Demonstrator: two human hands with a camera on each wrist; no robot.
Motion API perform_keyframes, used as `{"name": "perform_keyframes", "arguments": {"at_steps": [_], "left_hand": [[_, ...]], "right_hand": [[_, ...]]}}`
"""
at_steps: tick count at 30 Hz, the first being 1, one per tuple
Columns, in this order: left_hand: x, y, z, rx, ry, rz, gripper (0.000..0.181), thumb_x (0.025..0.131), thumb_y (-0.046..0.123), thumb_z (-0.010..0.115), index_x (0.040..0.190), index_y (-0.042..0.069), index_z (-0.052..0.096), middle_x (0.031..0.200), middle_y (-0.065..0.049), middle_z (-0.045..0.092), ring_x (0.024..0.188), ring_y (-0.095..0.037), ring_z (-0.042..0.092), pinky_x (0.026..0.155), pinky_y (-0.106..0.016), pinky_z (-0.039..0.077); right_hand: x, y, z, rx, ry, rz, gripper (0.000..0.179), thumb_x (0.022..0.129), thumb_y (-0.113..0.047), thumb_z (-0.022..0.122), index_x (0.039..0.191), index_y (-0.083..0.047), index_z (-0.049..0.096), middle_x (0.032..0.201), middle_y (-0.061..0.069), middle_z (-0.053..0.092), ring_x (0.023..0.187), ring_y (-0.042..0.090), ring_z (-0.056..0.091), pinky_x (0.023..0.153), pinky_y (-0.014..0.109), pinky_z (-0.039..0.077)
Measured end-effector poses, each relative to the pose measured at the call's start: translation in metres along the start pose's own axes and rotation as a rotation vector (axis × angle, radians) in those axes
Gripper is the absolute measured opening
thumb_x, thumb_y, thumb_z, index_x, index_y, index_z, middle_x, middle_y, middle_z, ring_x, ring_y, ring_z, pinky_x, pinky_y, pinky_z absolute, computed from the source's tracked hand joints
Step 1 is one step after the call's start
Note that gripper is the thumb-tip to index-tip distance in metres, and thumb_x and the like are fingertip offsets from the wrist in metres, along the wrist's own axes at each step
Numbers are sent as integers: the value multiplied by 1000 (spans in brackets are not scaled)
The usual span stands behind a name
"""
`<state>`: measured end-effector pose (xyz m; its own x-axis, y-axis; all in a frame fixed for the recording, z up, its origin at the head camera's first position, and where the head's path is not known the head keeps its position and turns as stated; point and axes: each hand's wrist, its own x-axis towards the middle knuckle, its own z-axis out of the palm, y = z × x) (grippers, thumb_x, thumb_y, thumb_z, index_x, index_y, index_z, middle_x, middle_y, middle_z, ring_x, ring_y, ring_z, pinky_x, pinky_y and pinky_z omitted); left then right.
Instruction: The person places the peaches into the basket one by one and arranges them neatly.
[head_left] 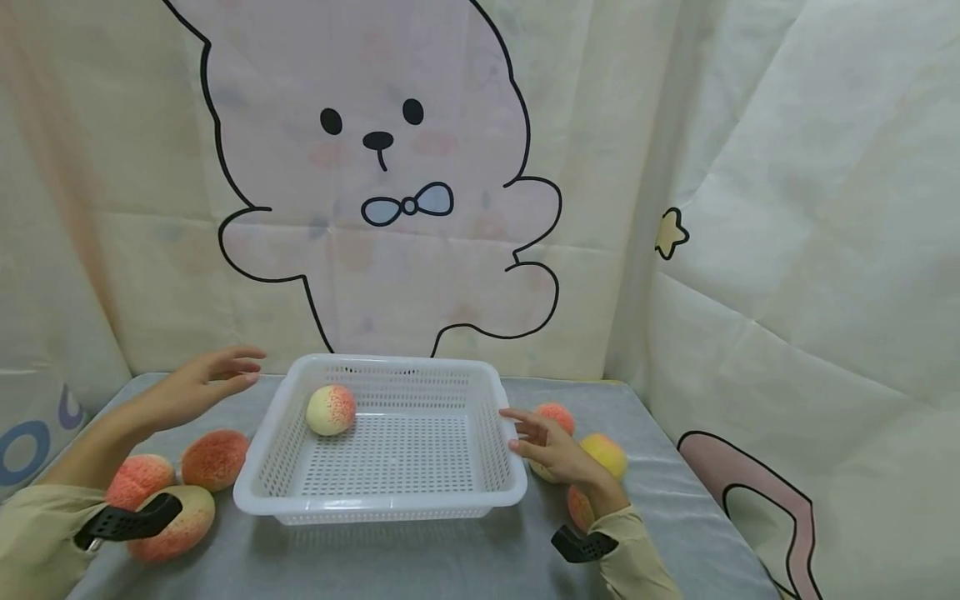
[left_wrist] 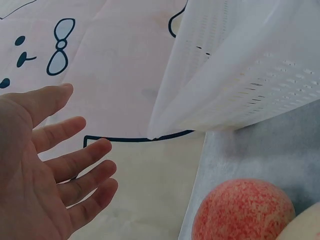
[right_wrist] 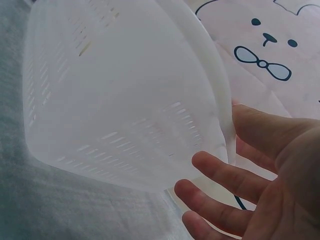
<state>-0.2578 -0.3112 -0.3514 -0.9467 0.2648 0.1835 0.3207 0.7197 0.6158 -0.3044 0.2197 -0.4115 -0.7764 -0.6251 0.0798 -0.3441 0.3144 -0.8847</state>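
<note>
A white perforated plastic basket (head_left: 375, 510) stands on the grey cloth in the middle, with one pale, red-speckled peach (head_left: 330, 410) in its far left part. My left hand (head_left: 197, 385) hovers beyond the basket's left side, fingers apart and holding nothing; the left wrist view shows its spread fingers apart from the basket wall. My right hand (head_left: 551, 446) is at the basket's right rim (right_wrist: 220, 90). Its thumb and forefinger tips reach over the rim, partly hidden behind it, while the other fingers extend loosely outside the wall.
Left of the basket lie a darker red peach (head_left: 214, 460), a pinkish peach (head_left: 141, 480) and a larger yellow-red peach (head_left: 174, 525). Several more, including a yellow peach (head_left: 606, 454), lie around my right hand, partly hidden. A cartoon-printed curtain (head_left: 585, 100) encloses the table.
</note>
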Motion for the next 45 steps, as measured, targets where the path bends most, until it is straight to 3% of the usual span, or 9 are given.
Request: {"name": "perform_keyframes", "arguments": {"at_steps": [8, 14, 22, 35, 40, 43, 45], "left_hand": [[-10, -10, -7, 2, 10, 5, 52, 106, 26, 50, 149, -2, 40, 143, -37, 50, 126, -61, 49, 86, -72, 50], [-21, -23, -13, 3, 19, -11, 52, 107, 25, 49, 148, -4, 39, 140, -38, 52, 123, -60, 51, 82, -70, 52], [-39, -40, -18, 0, -11, -101, 57, 109, 31, 44, 152, -4, 32, 142, -40, 48, 122, -61, 51, 85, -65, 53], [-62, -64, -22, 26, -48, -223, 64, 109, 37, 41, 151, -9, 26, 144, -45, 40, 119, -61, 51, 84, -64, 54], [-69, -72, -26, 38, -51, -219, 60, 110, 34, 41, 149, -10, 29, 140, -45, 45, 109, -47, 62, 79, -59, 56], [-74, -80, -27, 30, -45, -217, 59, 110, 33, 42, 149, -9, 29, 140, -45, 45, 100, -11, 66, 78, -59, 56], [-76, -87, -28, 26, -54, -219, 59, 110, 32, 42, 149, -9, 28, 141, -46, 43, 98, -5, 64, 78, -59, 56]], "right_hand": [[1, 0, -2, 29, 0, -6, 61, 101, -20, 63, 154, -2, 39, 148, 25, 53, 128, 41, 59, 98, 25, 53], [3, -1, -2, 12, -2, -15, 60, 101, -19, 62, 154, -1, 39, 146, 26, 54, 126, 33, 62, 96, 22, 53], [4, 0, -2, 54, -32, -59, 60, 102, -13, 60, 153, 6, 35, 143, 34, 52, 126, 42, 59, 95, 22, 53], [1, -3, -1, 62, -19, -30, 61, 101, -15, 62, 154, 2, 36, 143, 32, 54, 126, 45, 58, 95, 22, 53], [1, -3, -1, 77, -26, -39, 61, 101, -14, 61, 154, 3, 36, 144, 33, 53, 127, 46, 57, 95, 22, 53], [1, -3, -2, 80, -25, -40, 60, 101, -13, 61, 154, 4, 36, 144, 33, 52, 127, 47, 57, 95, 22, 53], [1, -3, -2, 79, -23, -38, 60, 101, -13, 61, 154, 3, 36, 144, 33, 52, 127, 47, 56, 95, 21, 53]]}}
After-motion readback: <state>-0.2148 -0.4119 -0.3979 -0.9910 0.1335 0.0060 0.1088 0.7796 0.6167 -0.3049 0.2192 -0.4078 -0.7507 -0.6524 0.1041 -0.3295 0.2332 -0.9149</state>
